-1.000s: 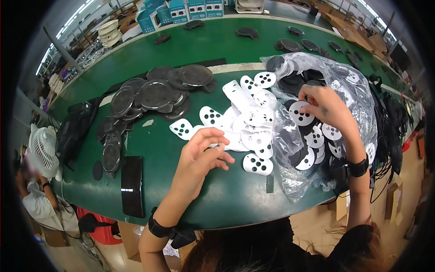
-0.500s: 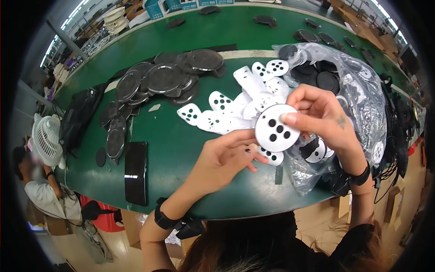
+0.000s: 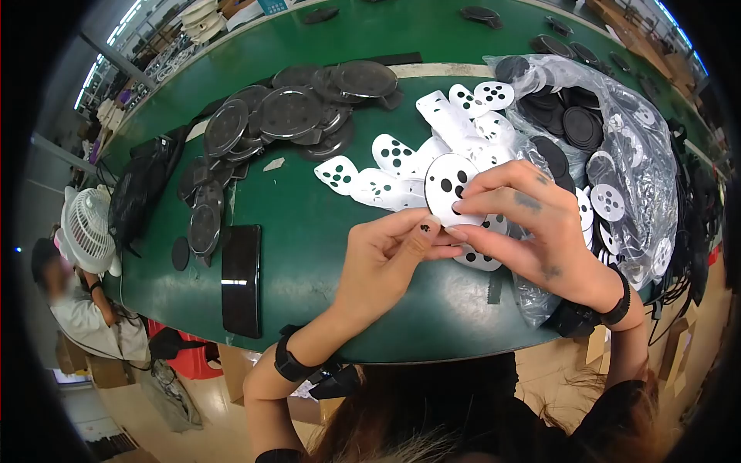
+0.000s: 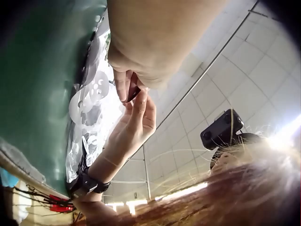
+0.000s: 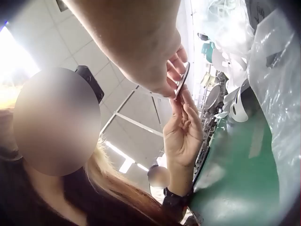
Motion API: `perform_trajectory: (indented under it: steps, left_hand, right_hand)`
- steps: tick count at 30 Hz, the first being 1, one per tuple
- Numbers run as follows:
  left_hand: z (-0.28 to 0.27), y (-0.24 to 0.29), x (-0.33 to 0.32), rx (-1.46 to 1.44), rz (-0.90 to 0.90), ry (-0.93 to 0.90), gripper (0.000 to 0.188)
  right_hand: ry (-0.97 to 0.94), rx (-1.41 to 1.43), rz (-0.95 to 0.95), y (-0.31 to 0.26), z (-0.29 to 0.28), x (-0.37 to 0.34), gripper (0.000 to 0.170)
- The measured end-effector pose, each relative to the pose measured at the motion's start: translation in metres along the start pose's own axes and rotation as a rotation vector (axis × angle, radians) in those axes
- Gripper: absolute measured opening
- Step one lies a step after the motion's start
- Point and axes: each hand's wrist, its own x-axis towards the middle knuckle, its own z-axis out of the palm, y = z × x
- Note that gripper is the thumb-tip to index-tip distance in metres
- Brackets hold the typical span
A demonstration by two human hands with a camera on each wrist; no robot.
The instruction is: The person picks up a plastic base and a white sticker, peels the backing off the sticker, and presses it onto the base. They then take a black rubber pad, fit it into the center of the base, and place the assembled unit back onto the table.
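Note:
A round white disc (image 3: 442, 181) with black holes and a dark rim is held up over the table between both hands. My left hand (image 3: 382, 262) pinches its lower edge between thumb and fingers. My right hand (image 3: 540, 231) has fingertips on the disc's face and its thumb at the lower edge. Edge-on in the right wrist view, the disc (image 5: 182, 81) is thin, with fingers of both hands on it. The left wrist view shows its dark side (image 4: 133, 89). Behind it lies a pile of white hole-punched sheets (image 3: 394, 154).
A clear plastic bag (image 3: 617, 100) of black and white discs lies open at right. Dark round pads (image 3: 289, 112) are heaped at back left. A black phone-like slab (image 3: 241, 282) lies near the front edge. A white fan (image 3: 89, 224) and another person (image 3: 96, 309) are at far left.
My right hand has brought a white disc from the bag leftward to my left hand, which now pinches it. The right fingers have shifted to the disc's lower right.

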Motion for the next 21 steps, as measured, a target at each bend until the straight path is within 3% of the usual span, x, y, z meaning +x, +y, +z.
perform_trajectory:
  steps: [3, 9, 15, 21]
  left_hand:
    - [0.004, 0.002, 0.000, 0.030, -0.012, 0.008, 0.030]
    - [0.008, 0.000, -0.005, 0.262, 0.062, 0.058, 0.025]
    - [0.007, -0.005, -0.005, 0.440, 0.213, 0.070, 0.018]
    - [0.006, -0.010, -0.004, 0.505, 0.305, 0.092, 0.015]
  right_hand:
    - [-0.003, 0.000, 0.027, -0.001, 0.001, -0.002, 0.021]
    - [0.007, -0.125, -0.109, -0.001, 0.009, -0.009, 0.021]
    - [0.052, -0.147, -0.118, -0.004, 0.012, -0.013, 0.021]
    - [-0.036, 0.043, -0.064, -0.003, 0.001, -0.008, 0.020]
